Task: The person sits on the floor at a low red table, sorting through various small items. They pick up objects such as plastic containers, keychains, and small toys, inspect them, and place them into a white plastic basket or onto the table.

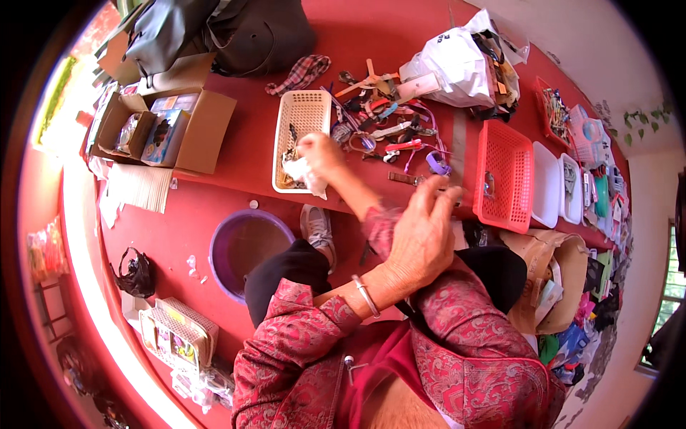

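Left hand (421, 239) nearest, raised, fingers spread, grip released, just short of red basket (504, 175). Right hand (321, 154) clenched on crumpled white cloth (304, 174) inside cream basket (301, 139), left of red one. Cloth likely light, soft; pinch anywhere.

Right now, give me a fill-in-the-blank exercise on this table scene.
1. The right hand grips a crumpled white cloth over the ___ basket.
2. The left hand wears a metal ___ at its wrist.
3. On the floor, beside the shoe, sits a round ___ basin.
4. The basket right of the strap pile is ___.

Missing words: cream; bracelet; purple; red
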`<state>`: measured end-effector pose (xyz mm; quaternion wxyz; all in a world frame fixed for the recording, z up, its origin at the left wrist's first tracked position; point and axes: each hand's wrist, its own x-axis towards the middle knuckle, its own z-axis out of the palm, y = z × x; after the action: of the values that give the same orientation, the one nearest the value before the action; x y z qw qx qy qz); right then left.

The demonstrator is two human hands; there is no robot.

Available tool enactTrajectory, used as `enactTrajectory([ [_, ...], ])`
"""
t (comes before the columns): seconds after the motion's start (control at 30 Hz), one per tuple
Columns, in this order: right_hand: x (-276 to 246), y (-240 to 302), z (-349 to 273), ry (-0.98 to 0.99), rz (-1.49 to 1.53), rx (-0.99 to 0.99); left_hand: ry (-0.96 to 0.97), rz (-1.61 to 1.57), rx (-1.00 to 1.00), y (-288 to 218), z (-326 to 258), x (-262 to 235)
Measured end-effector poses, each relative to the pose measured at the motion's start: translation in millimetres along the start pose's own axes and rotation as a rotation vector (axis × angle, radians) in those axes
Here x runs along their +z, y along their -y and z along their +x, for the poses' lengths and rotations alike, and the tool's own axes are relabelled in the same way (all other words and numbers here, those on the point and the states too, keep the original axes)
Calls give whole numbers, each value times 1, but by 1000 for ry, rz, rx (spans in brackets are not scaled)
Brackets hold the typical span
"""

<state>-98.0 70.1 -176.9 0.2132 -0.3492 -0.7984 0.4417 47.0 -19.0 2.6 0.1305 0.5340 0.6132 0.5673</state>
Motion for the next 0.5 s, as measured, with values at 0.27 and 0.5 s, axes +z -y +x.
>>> enactTrajectory([
  [0.27,-233,-119,-28,270,-65,459,315,-53,82,-15,-11,25],
  [0.5,-198,-88,-3,-75,-568,49,699,151,336,-7,-20,51],
])
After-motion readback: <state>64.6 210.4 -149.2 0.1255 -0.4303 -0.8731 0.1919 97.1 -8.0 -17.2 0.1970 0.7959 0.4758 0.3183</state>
